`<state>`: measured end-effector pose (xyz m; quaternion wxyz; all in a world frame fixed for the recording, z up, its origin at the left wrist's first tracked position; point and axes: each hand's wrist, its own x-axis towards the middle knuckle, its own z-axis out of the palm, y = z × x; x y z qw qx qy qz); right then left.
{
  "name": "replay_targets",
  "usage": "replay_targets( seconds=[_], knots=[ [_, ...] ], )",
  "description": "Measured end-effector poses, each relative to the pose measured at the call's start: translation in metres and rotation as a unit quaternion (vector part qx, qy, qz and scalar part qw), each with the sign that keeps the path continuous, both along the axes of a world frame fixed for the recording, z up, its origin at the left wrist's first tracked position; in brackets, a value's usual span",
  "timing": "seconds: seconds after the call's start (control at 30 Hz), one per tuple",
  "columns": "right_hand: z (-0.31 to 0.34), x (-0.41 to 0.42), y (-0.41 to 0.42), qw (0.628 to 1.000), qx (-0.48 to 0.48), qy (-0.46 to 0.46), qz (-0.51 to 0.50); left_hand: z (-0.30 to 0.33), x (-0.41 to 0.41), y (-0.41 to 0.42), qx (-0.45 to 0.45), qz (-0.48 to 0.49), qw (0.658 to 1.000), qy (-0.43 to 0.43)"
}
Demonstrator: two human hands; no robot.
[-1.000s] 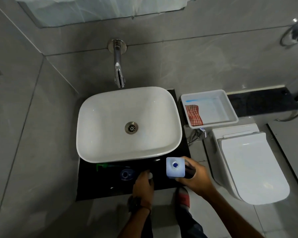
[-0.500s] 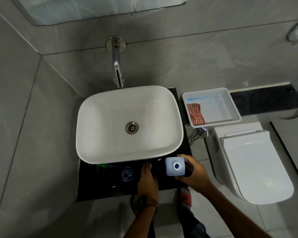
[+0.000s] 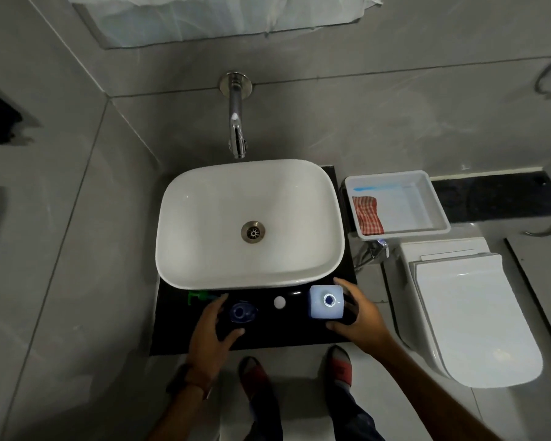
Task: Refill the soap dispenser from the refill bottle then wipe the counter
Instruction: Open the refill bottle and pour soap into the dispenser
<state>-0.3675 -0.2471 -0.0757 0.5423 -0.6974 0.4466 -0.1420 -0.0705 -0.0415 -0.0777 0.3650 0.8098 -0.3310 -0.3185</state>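
On the black counter (image 3: 287, 335) in front of the basin stands the open blue soap dispenser (image 3: 242, 311), seen from above. My left hand (image 3: 212, 332) wraps around its left side. A green pump head (image 3: 199, 296) lies just left of it. A small white cap (image 3: 279, 302) rests on the counter between the two bottles. The white refill bottle (image 3: 326, 301) stands upright with its mouth open, and my right hand (image 3: 360, 316) grips its right side.
A white basin (image 3: 248, 224) fills most of the counter, with a wall tap (image 3: 237, 135) above. To the right stand a white tray (image 3: 398, 202) holding a red checked cloth (image 3: 367, 214), and a toilet (image 3: 465, 310). My feet are below the counter edge.
My left hand left the white cap on the counter and moved left onto the dispenser. My right hand stays on the refill bottle.
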Motion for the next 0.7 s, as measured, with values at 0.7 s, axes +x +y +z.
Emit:
replay_targets(
  seconds=[0.7],
  knots=[
    [0.186, 0.037, -0.015, 0.953, -0.298, -0.038, -0.022, 0.177, 0.008, -0.078, -0.207, -0.064, 0.975, -0.042]
  ],
)
